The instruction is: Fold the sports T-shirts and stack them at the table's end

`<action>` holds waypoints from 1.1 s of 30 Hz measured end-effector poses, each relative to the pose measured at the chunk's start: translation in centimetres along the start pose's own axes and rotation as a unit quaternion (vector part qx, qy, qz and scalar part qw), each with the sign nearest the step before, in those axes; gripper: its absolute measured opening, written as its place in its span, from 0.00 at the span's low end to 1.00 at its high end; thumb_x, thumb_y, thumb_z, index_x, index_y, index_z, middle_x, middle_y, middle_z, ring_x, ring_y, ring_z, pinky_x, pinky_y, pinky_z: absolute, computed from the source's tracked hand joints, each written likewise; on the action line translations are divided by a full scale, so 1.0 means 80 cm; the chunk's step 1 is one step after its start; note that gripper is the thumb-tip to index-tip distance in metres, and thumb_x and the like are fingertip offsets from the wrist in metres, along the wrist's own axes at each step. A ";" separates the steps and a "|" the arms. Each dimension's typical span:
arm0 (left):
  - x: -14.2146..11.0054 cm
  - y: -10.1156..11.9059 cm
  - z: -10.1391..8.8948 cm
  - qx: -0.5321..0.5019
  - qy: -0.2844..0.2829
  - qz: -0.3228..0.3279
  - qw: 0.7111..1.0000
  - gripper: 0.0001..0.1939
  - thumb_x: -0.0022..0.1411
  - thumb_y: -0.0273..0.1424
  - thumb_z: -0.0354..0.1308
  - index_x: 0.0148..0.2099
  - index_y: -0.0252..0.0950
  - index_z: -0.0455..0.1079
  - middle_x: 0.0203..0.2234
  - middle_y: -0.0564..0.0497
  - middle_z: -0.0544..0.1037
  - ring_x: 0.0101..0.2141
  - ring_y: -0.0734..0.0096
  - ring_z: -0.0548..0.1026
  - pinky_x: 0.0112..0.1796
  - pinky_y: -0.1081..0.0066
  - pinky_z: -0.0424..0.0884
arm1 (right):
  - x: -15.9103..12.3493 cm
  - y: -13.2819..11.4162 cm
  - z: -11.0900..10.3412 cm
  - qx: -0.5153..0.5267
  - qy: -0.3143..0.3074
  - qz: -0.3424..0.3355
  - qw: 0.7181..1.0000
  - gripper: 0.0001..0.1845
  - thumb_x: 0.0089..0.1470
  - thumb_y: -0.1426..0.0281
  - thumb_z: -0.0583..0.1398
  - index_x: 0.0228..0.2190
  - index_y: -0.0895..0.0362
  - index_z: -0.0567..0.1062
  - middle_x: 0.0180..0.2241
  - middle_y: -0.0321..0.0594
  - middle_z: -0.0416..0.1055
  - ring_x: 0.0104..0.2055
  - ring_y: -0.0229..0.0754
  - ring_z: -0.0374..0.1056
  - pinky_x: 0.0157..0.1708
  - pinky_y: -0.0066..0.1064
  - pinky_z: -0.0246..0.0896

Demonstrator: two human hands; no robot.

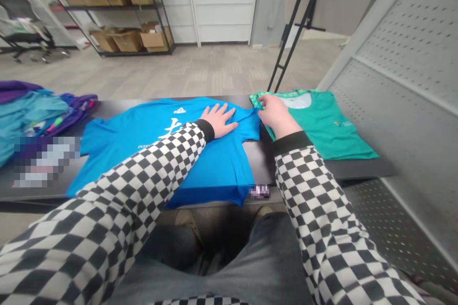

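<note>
Bright blue short-sleeved T-shirt (222,167) lies spread flat on a black table top (358,169) in the head view, its white print facing up and its darker hem nearest the person. The left hand (220,120) rests palm down on the upper blue cloth, open, with its fingers spread wide. The right hand (277,114) sits narrower, its fingers (264,100) curled over the patterned trim of a folded green T-shirt (322,128), just beside the blue sleeve; whether they truly pinch that trim cannot be told. A broad, flat palm seems the right way to pin light knit without creasing it, and gentle fingertip contact should avoid dragging the neighbouring fold. Black-and-white checked sleeves (129,186) cover both forearms. Further left on the table, a loose heap of teal and purple clothes (36,109) lies well apart from the hands.
</note>
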State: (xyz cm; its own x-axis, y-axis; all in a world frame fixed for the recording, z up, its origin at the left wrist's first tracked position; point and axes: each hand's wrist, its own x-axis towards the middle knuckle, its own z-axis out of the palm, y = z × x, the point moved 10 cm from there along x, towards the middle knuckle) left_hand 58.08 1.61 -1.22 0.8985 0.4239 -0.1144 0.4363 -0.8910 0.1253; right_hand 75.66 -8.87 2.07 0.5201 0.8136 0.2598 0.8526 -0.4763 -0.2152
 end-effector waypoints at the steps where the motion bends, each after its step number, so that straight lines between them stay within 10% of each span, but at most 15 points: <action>1: 0.003 -0.002 0.000 -0.001 -0.002 -0.002 1.000 0.46 0.81 0.61 0.43 0.89 0.45 0.48 0.87 0.43 0.44 0.84 0.35 0.43 0.79 0.33 0.40 | -0.006 0.001 -0.009 0.008 0.017 0.012 1.000 0.27 0.68 0.63 0.61 0.65 0.55 0.80 0.61 0.59 0.80 0.61 0.68 0.76 0.60 0.61 0.75; 7: 0.031 -0.006 -0.021 0.003 0.004 0.007 1.000 0.43 0.79 0.62 0.48 0.83 0.45 0.66 0.82 0.41 0.63 0.78 0.37 0.64 0.77 0.42 0.57 | -0.051 -0.059 -0.010 0.072 -0.077 -0.086 0.991 0.15 0.65 0.71 0.67 0.51 0.54 0.88 0.54 0.51 0.85 0.58 0.58 0.79 0.62 0.46 0.74; 13: 0.034 -0.016 -0.012 -0.015 0.029 -0.001 0.999 0.41 0.84 0.53 0.40 0.88 0.40 0.53 0.86 0.41 0.50 0.83 0.37 0.49 0.80 0.39 0.45 | -0.055 -0.037 -0.003 0.060 -0.125 -0.016 0.990 0.10 0.65 0.64 0.72 0.44 0.55 0.89 0.42 0.48 0.86 0.46 0.55 0.82 0.52 0.42 0.75; 23: 0.028 -0.004 -0.028 -0.032 0.089 0.060 0.994 0.40 0.83 0.48 0.45 0.88 0.37 0.52 0.86 0.39 0.51 0.83 0.38 0.48 0.79 0.34 0.40 | -0.029 0.016 -0.007 0.059 0.018 0.087 0.994 0.17 0.63 0.65 0.71 0.51 0.60 0.87 0.54 0.58 0.79 0.64 0.70 0.74 0.70 0.62 0.67; 33: 0.032 0.022 -0.013 0.015 0.025 0.110 0.994 0.40 0.84 0.49 0.45 0.88 0.36 0.53 0.86 0.37 0.49 0.83 0.33 0.47 0.78 0.29 0.39 | -0.019 0.020 0.005 0.134 0.029 0.069 0.988 0.11 0.60 0.63 0.71 0.40 0.56 0.80 0.43 0.51 0.80 0.55 0.62 0.77 0.64 0.56 0.73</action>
State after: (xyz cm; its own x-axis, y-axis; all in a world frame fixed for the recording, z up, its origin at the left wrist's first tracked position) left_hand 61.22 1.34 -0.28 0.9735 0.2255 -0.0392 0.2285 -0.9669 0.1133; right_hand 76.25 -10.72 0.96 0.6392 0.7232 0.2617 0.7327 -0.4693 -0.4928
